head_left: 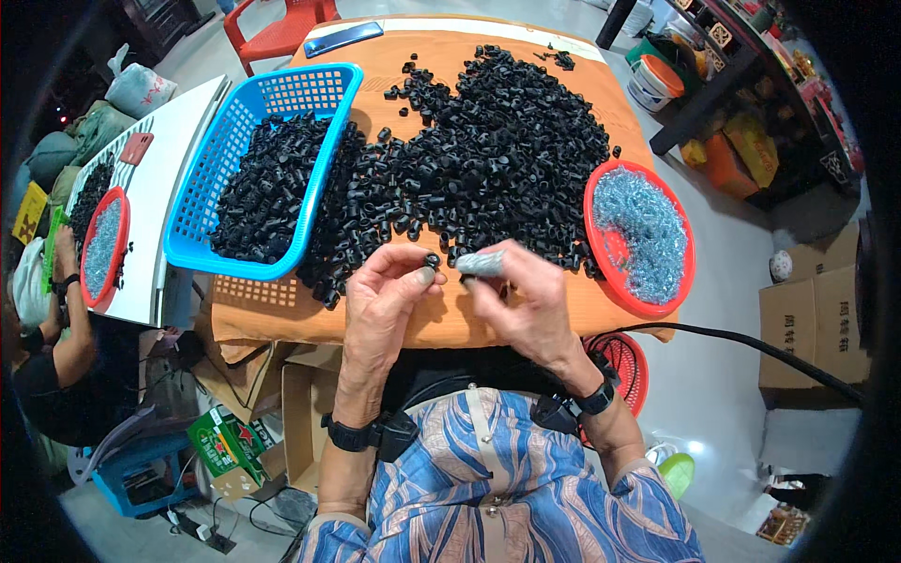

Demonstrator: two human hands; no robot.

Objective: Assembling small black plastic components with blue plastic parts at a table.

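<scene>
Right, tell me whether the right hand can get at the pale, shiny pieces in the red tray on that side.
Probably yes: the right hand is near the red tray, whose top is open over the pale, shiny pieces, and only low-lying black pieces appear to lie between.

Small black plastic parts, two.
Rounded piece [432,260], pinched in left hand [383,298]; second piece [465,279], mostly hidden, in right hand [526,298], just to the right.

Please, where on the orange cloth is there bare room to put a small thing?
Bare cloth shows in a strip between the blue basket and the near edge, and between the right hand and the red tray. The middle is crowded with black parts.
</scene>
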